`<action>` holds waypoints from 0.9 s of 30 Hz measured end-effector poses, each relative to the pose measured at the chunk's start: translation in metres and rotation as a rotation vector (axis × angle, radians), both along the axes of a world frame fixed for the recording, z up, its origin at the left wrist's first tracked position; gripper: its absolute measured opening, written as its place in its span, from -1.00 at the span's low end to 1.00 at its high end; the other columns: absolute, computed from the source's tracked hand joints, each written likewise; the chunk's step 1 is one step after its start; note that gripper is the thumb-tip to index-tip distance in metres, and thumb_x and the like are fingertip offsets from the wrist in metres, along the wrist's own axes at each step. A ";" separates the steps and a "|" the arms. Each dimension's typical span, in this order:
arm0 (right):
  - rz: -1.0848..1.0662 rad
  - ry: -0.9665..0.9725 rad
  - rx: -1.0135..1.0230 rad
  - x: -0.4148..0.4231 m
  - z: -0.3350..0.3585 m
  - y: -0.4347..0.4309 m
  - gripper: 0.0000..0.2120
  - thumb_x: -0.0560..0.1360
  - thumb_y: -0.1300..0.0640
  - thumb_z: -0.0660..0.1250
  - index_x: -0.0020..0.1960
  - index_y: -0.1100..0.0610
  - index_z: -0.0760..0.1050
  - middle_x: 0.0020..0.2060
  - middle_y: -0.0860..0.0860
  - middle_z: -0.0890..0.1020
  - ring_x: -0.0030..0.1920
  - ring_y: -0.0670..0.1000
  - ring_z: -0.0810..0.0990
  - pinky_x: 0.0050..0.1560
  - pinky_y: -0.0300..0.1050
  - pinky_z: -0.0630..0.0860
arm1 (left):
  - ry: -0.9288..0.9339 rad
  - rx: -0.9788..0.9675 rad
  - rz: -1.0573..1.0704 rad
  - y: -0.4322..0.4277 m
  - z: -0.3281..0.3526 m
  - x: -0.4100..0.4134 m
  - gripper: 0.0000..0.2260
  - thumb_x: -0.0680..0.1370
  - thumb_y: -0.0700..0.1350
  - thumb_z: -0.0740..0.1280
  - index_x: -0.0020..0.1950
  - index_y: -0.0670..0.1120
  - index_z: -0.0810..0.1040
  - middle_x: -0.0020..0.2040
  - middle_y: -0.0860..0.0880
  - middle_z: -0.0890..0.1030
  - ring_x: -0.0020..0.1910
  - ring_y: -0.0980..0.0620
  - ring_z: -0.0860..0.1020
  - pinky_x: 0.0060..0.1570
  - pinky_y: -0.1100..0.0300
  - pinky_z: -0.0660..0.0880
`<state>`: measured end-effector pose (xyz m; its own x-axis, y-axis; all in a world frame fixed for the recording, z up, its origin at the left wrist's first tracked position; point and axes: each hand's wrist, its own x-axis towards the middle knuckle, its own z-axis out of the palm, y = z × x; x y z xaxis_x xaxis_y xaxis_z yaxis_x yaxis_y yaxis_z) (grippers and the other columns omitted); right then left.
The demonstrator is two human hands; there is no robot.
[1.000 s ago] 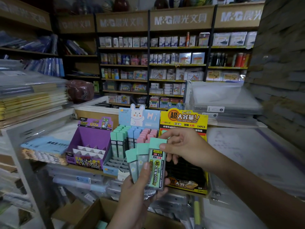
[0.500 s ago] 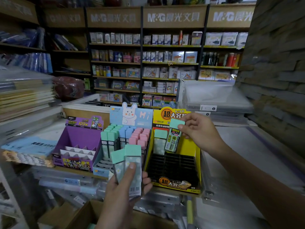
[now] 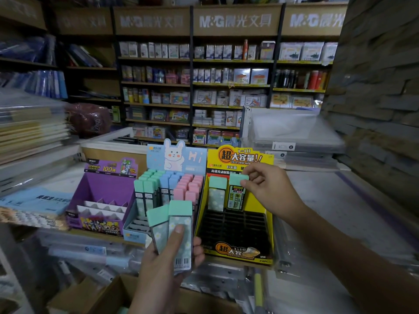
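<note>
My left hand (image 3: pixel 163 266) grips two mint-capped lead cases (image 3: pixel 179 230), fanned upright, thumb pressed on the front one. My right hand (image 3: pixel 269 189) pinches the mint cap of a third lead case (image 3: pixel 235 196), which stands upright in a back-row slot of the yellow display box (image 3: pixel 268 223). Another mint-capped case (image 3: pixel 217 196) stands in the slot just left of it. The box's black slotted tray in front holds nothing else.
A blue rabbit-card display box (image 3: pixel 175 155) with mint, blue and pink cases stands left of the yellow one. A purple display box (image 3: pixel 106 189) is further left. Clear plastic folders (image 3: pixel 292 132) are stacked behind right. An open cardboard carton (image 3: pixel 108 295) sits below. Stocked shelves fill the back.
My right hand took one case from the fan in my left hand, carried it up and right, and now has it standing in the yellow box's back row. My left hand dropped slightly.
</note>
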<state>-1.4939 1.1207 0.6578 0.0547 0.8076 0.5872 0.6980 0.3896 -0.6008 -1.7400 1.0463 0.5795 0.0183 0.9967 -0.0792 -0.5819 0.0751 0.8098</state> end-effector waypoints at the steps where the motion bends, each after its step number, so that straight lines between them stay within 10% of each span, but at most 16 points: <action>1: 0.008 0.001 -0.004 0.001 0.000 0.000 -0.80 0.46 0.24 0.51 -0.08 -0.02 0.56 -0.27 0.07 0.55 -0.35 -0.13 0.48 -0.25 -0.22 0.50 | 0.003 0.000 0.002 0.000 0.000 0.000 -0.64 0.46 -0.04 0.46 0.16 -0.23 0.65 -0.18 -0.32 0.69 -0.35 -0.13 0.67 -0.36 0.07 0.63; 15: -0.049 -0.238 0.053 -0.004 0.001 -0.006 -0.83 0.52 0.23 0.43 -0.01 -0.03 0.57 -0.18 -0.13 0.53 -0.20 -0.12 0.55 -0.13 -0.12 0.52 | -0.013 0.025 -0.053 -0.001 -0.004 -0.004 -0.79 0.35 -0.06 0.51 -0.10 -0.16 0.75 -0.21 -0.35 0.66 -0.41 -0.15 0.62 -0.43 0.09 0.57; 27: -0.115 -0.332 0.008 -0.004 -0.001 -0.006 -0.80 0.55 0.24 0.37 0.12 0.05 0.67 -0.14 -0.12 0.47 -0.21 -0.16 0.45 -0.11 -0.19 0.41 | 0.004 0.034 -0.038 -0.001 -0.006 -0.001 -0.67 0.36 -0.09 0.48 0.08 -0.22 0.68 -0.13 -0.39 0.69 -0.37 -0.16 0.67 -0.46 0.11 0.58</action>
<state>-1.4977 1.1148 0.6573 -0.0500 0.8025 0.5945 0.8944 0.3009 -0.3310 -1.7410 1.0449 0.5732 0.0556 0.9974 -0.0455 -0.5762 0.0693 0.8144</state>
